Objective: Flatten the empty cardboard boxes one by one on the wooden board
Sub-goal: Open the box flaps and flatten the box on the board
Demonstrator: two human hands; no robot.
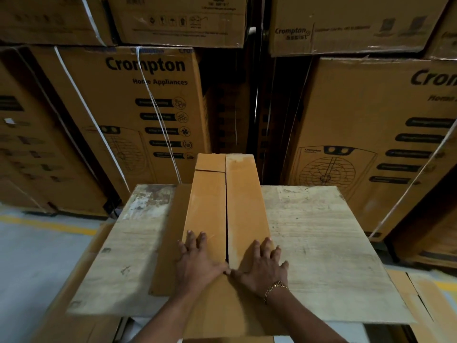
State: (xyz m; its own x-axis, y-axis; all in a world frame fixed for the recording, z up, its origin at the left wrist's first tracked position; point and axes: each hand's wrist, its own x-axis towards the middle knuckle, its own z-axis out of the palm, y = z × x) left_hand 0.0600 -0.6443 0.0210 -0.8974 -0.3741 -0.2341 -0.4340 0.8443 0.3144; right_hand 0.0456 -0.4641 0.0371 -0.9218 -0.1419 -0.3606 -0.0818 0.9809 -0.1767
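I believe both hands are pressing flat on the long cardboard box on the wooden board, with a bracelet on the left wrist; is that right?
Nearly. The head view shows the bracelet on the right wrist, not the left. The left hand and right hand do press flat on the long cardboard box on the wooden board.

Bare board [321,243] lies open on both sides of the box [222,206]. Stacked cartons [138,115] wall off the far edge, with a dark gap [249,107] between them.

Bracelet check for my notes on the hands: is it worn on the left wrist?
No, the gold bracelet sits on the wrist of the right hand; the left hand has none.
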